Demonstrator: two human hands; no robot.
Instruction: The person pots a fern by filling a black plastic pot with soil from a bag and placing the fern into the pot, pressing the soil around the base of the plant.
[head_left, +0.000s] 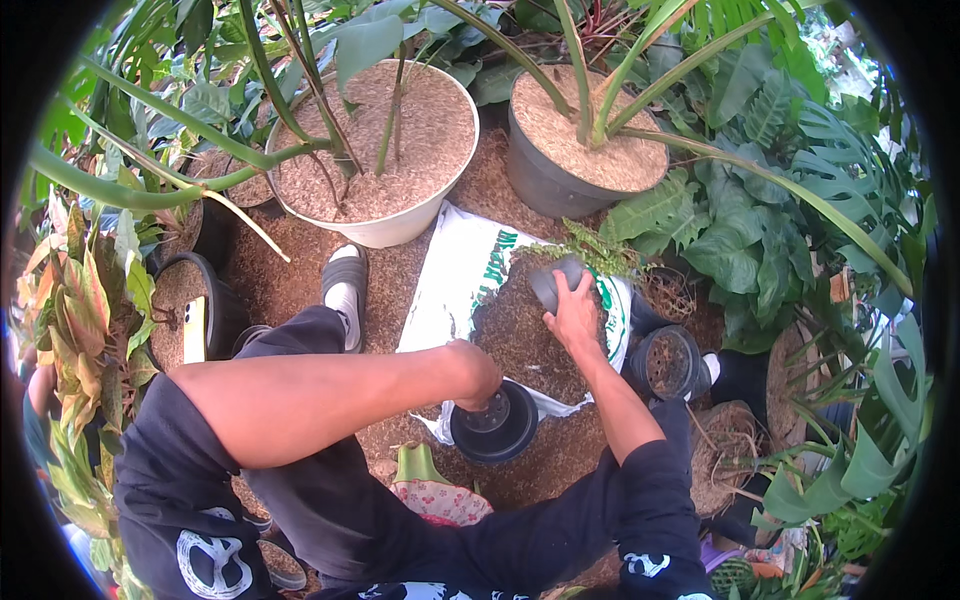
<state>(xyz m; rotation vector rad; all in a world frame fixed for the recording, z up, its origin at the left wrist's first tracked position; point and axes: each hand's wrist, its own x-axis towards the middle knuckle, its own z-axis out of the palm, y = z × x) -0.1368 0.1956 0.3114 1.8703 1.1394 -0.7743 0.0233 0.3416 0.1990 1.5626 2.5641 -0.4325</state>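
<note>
My left hand (474, 377) reaches down to a round black plastic pot (495, 444) in front of me; its fingers are partly hidden over the pot's rim and inside. My right hand (576, 311) is closed around a small grey-black pot (556, 280), tilted on its side, with a green fern (604, 251) beyond its far end. Beneath both hands lies a white plastic sack (448, 281) with green print, torn or cut wide, with dark loose potting mix (517, 330) heaped on it.
A large white pot (409, 229) and a dark grey pot (551, 184) with thick-stemmed plants stand beyond the sack. Another black pot (666, 364) is at the right, near my foot. A phone (194, 330) rests at a pot on the left. Leafy plants surround the spot.
</note>
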